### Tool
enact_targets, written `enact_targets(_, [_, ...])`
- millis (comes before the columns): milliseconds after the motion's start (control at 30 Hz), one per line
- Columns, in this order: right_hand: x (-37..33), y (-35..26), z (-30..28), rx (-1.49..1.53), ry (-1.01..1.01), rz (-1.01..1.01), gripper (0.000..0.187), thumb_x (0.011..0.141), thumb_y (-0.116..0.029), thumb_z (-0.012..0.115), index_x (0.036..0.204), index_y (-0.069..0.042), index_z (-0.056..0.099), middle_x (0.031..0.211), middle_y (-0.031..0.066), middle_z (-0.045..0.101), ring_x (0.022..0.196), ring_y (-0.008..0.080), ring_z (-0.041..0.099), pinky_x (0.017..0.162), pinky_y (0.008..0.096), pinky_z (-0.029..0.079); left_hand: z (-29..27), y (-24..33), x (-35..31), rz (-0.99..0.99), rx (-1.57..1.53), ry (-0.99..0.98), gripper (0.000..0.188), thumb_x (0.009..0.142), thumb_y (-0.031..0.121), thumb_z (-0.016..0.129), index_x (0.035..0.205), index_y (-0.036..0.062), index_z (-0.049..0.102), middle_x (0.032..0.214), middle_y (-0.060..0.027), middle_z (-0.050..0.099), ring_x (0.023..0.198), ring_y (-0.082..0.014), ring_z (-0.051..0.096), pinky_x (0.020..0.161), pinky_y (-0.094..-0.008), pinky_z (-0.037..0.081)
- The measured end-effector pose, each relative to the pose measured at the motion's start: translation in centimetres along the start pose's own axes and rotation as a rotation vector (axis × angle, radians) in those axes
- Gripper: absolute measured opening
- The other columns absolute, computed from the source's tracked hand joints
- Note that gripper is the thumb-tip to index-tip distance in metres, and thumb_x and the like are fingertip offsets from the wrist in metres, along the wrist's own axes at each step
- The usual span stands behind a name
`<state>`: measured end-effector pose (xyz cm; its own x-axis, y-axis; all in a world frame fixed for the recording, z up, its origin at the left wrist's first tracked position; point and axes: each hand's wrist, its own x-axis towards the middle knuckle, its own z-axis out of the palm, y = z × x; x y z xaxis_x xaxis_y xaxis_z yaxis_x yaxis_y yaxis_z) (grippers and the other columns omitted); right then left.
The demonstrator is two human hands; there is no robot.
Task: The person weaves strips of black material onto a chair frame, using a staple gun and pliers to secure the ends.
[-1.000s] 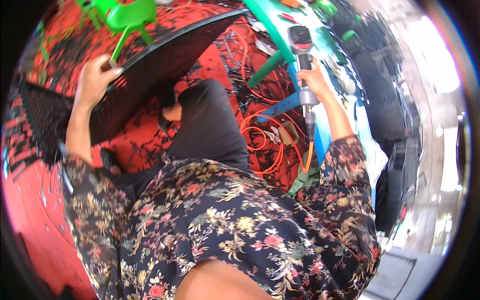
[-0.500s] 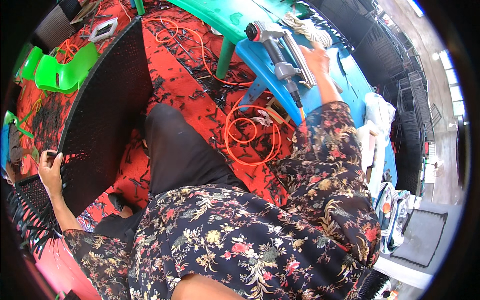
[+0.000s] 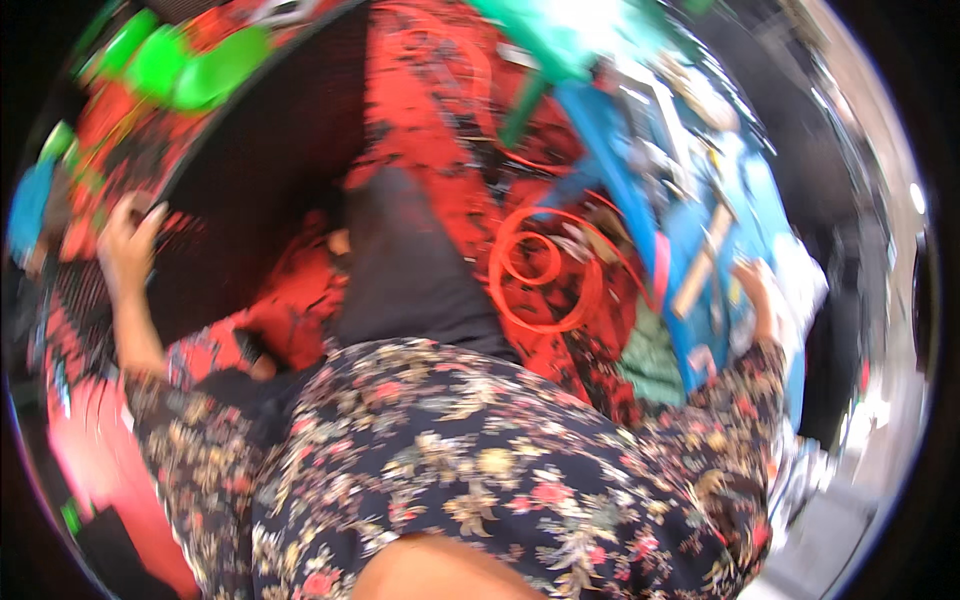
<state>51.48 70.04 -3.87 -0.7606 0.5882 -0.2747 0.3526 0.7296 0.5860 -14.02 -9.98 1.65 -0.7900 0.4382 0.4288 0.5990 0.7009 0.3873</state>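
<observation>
Both of our hands are busy: the left hand (image 3: 128, 235), at nine o'clock, curls its fingers over the edge of the dark woven panel (image 3: 250, 180), while the right hand (image 3: 755, 290), at three o'clock, rests by a wooden-handled tool (image 3: 705, 258) on the blue surface (image 3: 690, 330), grip unclear through blur. We judge the one-handed panel could tip, or snag the orange cord (image 3: 545, 270) coiled at centre.

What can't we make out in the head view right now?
- Right hand: motion blur; whether it grips anything on the blue surface is unclear.
- Left hand on the dark woven panel: fingers smeared, grip unreadable.
- Small items on the blue surface: blurred, unidentifiable.
- Orange cable coil: ends lost in blur.
- Lower floor: hidden by the floral garment.
</observation>
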Motion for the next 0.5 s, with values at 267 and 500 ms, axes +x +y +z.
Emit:
enact_targets(267, [11.9,-18.3,-31.9,0.935,0.881,-0.24,0.044,0.083,-0.016,0.064,0.123,0.001,0.056,0.118,0.0166,0.059,0.11,0.0267,0.057,0.095,0.0341,0.042,0.7,4.9,0.4,0.019,-0.279,0.264,0.016,0.083,0.019,0.064,0.082,0.0034,0.066,0.076,-0.0075,0.062,0.071,-0.0204,0.062,0.067,-0.0312,0.047])
enact_targets(500, [9.6,-43.3,-56.5,0.65,1.178,-1.079,0.041,0.065,-0.026,0.075,0.101,-0.009,0.064,0.088,0.0113,0.058,0.088,0.0288,0.059,0.075,0.039,0.049,-0.3,7.1,0.8,0.062,-0.34,0.238,0.007,0.084,0.007,0.064,0.084,0.0007,0.065,0.092,-0.0044,0.065,0.086,-0.0118,0.06,0.076,-0.0251,0.047])
